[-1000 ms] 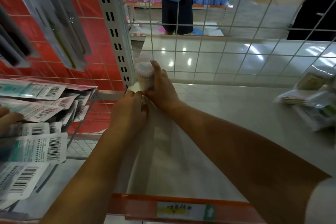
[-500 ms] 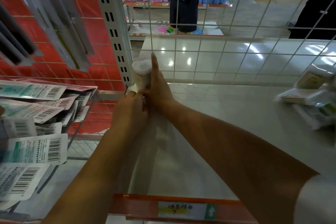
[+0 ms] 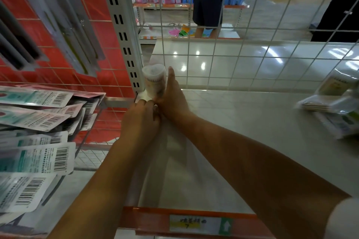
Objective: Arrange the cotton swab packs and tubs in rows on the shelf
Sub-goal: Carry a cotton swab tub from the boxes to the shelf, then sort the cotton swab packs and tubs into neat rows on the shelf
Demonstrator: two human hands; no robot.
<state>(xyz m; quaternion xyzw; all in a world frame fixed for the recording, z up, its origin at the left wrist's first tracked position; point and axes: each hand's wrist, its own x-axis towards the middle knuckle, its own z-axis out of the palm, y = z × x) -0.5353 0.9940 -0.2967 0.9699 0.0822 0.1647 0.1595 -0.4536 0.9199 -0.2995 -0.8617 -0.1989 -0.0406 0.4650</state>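
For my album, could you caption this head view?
Both hands set a cotton swab tub in the shelf's back corner.

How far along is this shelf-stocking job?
Barely begun. One tub stands in the shelf's back left corner, the right hand against its side and the left hand at its base. Loose cotton swab packs still lie heaped at the right, with no rows formed.
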